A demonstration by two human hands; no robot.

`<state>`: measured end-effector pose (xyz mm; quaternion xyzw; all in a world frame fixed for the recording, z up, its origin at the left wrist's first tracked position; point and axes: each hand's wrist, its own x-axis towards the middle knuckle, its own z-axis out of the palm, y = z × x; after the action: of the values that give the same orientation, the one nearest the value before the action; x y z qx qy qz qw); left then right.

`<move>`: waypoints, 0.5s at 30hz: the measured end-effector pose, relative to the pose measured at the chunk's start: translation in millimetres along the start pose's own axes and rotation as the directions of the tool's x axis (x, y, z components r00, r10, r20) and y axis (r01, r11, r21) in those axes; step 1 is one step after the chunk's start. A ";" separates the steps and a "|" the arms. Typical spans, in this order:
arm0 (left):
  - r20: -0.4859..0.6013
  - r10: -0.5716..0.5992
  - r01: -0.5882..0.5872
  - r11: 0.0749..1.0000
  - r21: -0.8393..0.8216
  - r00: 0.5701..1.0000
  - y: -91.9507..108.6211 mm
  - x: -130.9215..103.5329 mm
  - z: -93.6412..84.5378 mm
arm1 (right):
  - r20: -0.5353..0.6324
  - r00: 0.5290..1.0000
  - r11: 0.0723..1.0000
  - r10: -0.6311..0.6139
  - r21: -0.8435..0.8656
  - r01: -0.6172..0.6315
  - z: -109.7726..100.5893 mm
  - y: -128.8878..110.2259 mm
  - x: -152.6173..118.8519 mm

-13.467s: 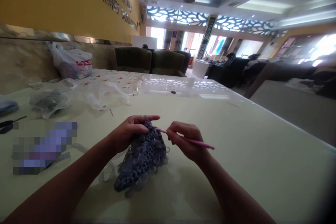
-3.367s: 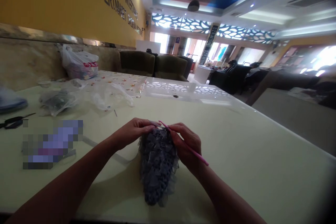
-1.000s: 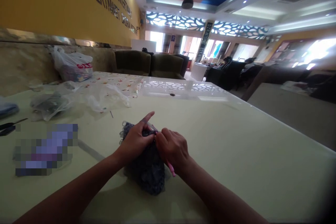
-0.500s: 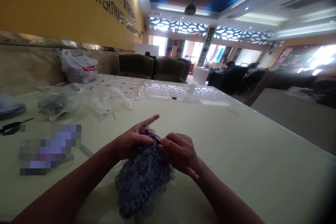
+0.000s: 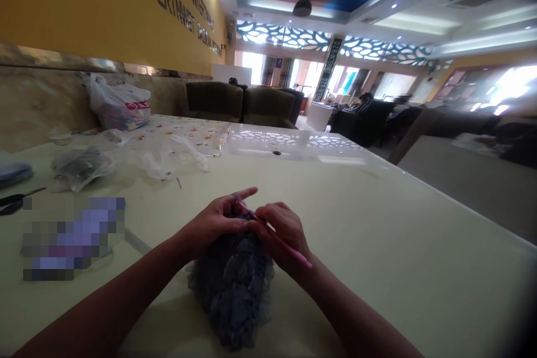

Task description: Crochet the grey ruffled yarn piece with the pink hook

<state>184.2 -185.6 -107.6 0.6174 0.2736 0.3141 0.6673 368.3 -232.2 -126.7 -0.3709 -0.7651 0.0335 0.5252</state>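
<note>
A dark grey crocheted piece (image 5: 237, 285) with shiny, loopy edges hangs below my hands, its lower end near the table surface. My left hand (image 5: 213, 221) pinches its top edge between thumb and fingers, with the index finger stretched out and a grey strand (image 5: 236, 197) wrapped over it. In my right hand (image 5: 283, 229) is a pink crochet hook (image 5: 293, 253), slanting down to the right across the palm. The hook's tip reaches to the left hand's fingers, at the strand; the exact stitch is hidden.
On the white table (image 5: 377, 235) at left lie scissors (image 5: 17, 199), a blurred-out purple packet (image 5: 79, 240) and clear plastic bags (image 5: 172, 154). A filled carrier bag (image 5: 121, 103) stands by the wall. Armchairs (image 5: 268, 106) are beyond the table, and a person sits far right.
The hook has turned so more of its shaft shows above my right palm, its tip now nearer the left index finger. The grey piece has swung slightly and hangs more upright.
</note>
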 end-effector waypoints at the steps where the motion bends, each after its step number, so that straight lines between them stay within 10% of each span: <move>1: 0.020 0.001 -0.002 0.999 0.051 1.000 1.1 -0.1 -1.4 | -0.010 0.998 0.998 0.055 0.039 -0.054 2.4 -1.0 -2.8; 6: 0.074 0.093 -0.114 0.923 0.367 0.993 4.6 3.2 -12.8 | -0.097 0.928 0.893 0.360 0.325 -0.312 1.9 -5.7 -7.3; 11: 0.018 0.065 -0.060 0.978 -0.198 0.998 -6.8 2.6 3.8 | -0.110 0.942 0.919 0.316 0.283 -0.275 4.2 -5.6 -8.1; 15: -0.039 -0.017 0.005 0.956 -0.292 0.999 -6.1 -1.4 15.8 | -0.039 0.997 0.989 0.067 0.136 -0.061 2.8 0.0 -7.1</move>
<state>195.7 -197.3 -112.4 0.5039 0.2414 0.3601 0.7471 367.3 -235.5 -133.5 -0.3597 -0.7374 0.0938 0.5640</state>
